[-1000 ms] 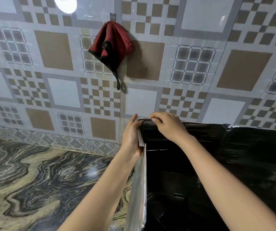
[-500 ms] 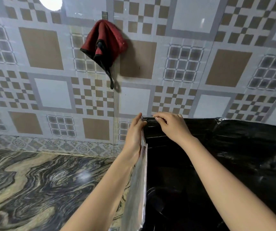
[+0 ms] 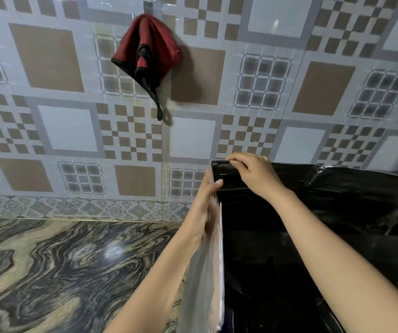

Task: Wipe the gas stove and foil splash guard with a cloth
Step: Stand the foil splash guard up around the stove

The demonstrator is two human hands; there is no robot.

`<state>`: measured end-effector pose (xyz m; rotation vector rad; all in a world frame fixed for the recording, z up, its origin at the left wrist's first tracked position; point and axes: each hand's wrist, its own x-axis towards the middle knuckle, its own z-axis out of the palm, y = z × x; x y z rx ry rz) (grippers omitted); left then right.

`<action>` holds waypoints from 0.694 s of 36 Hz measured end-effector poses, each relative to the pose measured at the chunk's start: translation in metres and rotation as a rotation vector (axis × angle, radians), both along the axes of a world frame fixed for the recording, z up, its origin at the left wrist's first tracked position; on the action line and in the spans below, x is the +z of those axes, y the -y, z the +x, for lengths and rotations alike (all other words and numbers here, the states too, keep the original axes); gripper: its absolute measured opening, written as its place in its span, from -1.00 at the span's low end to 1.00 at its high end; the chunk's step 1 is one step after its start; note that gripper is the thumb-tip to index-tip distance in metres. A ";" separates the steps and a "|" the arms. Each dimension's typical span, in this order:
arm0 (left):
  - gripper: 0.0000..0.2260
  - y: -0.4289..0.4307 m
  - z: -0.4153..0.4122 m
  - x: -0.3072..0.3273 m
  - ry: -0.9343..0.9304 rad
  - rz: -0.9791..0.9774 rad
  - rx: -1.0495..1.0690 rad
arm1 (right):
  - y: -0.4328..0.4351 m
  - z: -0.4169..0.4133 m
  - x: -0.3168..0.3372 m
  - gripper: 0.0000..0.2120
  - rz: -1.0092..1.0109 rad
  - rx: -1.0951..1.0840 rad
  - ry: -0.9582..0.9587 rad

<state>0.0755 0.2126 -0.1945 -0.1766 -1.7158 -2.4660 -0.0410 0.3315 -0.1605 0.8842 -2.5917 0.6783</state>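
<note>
The foil splash guard [image 3: 325, 200] stands folded around the stove area, its inner face dark and shiny, its left panel silvery on the outside. My left hand [image 3: 206, 203] grips the left panel's upper edge from outside, thumb over the rim. My right hand [image 3: 253, 174] pinches the top corner of the guard where the left and back panels meet. A red cloth with black edging [image 3: 148, 56] hangs from a hook on the tiled wall, up and left of my hands. The gas stove is hidden behind the guard.
A patterned tiled wall [image 3: 277, 97] rises directly behind. A marbled dark and beige countertop [image 3: 61, 272] spreads to the left of the guard. A light glare shows on the counter.
My view has shifted slightly, so the wall and cloth sit differently in frame. My left hand has slid a little lower on the left panel's edge. My right hand stays on the top corner.
</note>
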 end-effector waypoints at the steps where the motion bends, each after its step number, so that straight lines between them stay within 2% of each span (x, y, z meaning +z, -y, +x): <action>1: -0.54 -0.002 0.006 0.001 0.005 0.006 -0.009 | 0.000 0.001 0.000 -0.75 0.009 0.004 0.013; 4: -0.49 -0.005 0.008 -0.003 0.037 0.024 0.006 | 0.001 0.004 0.001 -0.74 0.012 0.007 0.024; 11: -0.52 -0.010 0.009 -0.007 0.060 0.023 0.050 | 0.007 0.008 0.003 -0.73 0.002 0.007 -0.005; 16: -0.41 -0.011 0.016 -0.010 0.093 0.181 0.054 | 0.006 0.009 -0.001 -0.74 0.009 0.041 0.004; 20: -0.37 -0.013 0.020 -0.009 0.095 0.229 0.124 | 0.005 0.009 0.000 -0.74 -0.001 0.054 0.018; 21: -0.38 -0.015 0.025 -0.006 0.101 0.236 0.147 | 0.005 0.009 0.000 -0.74 -0.001 0.059 0.023; 24: -0.58 -0.019 0.031 0.000 0.104 0.075 0.298 | 0.003 0.009 0.002 -0.73 0.009 0.077 0.036; 25: -0.61 -0.016 0.031 -0.004 0.079 0.078 0.249 | 0.002 0.009 0.002 -0.73 0.014 0.085 0.040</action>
